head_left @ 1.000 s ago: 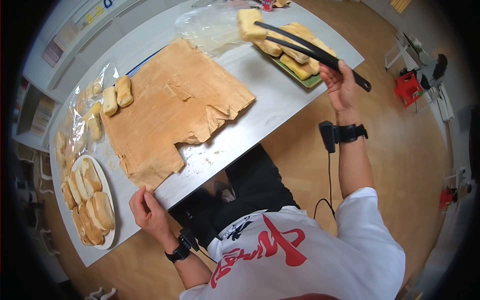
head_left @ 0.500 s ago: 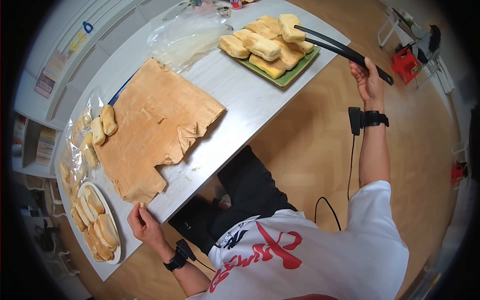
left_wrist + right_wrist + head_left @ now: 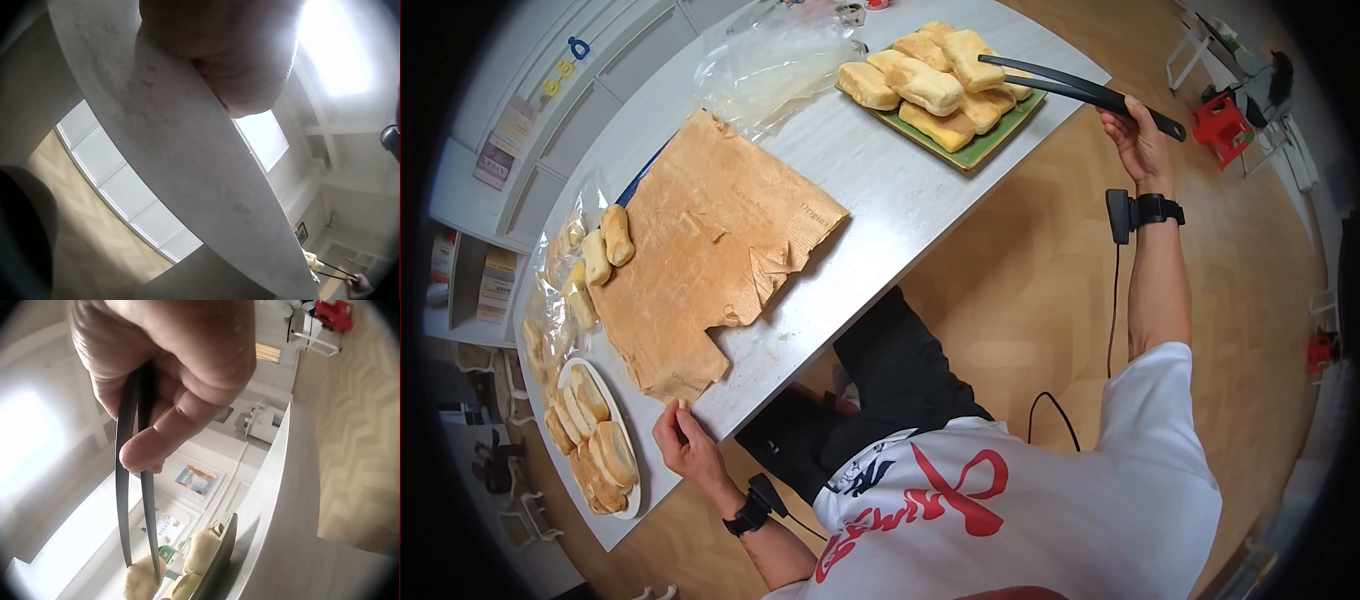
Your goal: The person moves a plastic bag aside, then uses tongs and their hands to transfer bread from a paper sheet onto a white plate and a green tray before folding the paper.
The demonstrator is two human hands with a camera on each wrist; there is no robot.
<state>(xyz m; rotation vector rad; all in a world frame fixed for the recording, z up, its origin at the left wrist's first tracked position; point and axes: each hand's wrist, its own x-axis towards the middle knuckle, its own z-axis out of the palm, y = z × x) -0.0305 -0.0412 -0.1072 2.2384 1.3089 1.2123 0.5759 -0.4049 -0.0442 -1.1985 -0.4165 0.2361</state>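
Note:
In the head view my right hand (image 3: 1137, 140) grips black tongs (image 3: 1080, 90) by the handle end. The tong tips hold a pale bread roll (image 3: 968, 58) at the top of the pile on a green plate (image 3: 977, 152); in the right wrist view the roll (image 3: 142, 580) sits between the two arms of the tongs, close beside the plate. Several bread rolls (image 3: 920, 85) are heaped on this plate. Loosely curled, my left hand (image 3: 690, 445) rests at the table's near edge, fingertips right by the corner of a torn brown paper sheet (image 3: 700, 240).
A white oval plate (image 3: 632, 470) of sliced bread stands at the left of the white table (image 3: 870, 215). Bagged rolls (image 3: 555, 270) and two loose rolls (image 3: 616, 235) lie along the far left. A clear plastic bag (image 3: 775, 65) lies left of the green plate.
My right hand with the tongs has swung rightward, bringing the roll from the plate's left side over the pile and then down onto it. The left hand stays at the edge as the view shifts.

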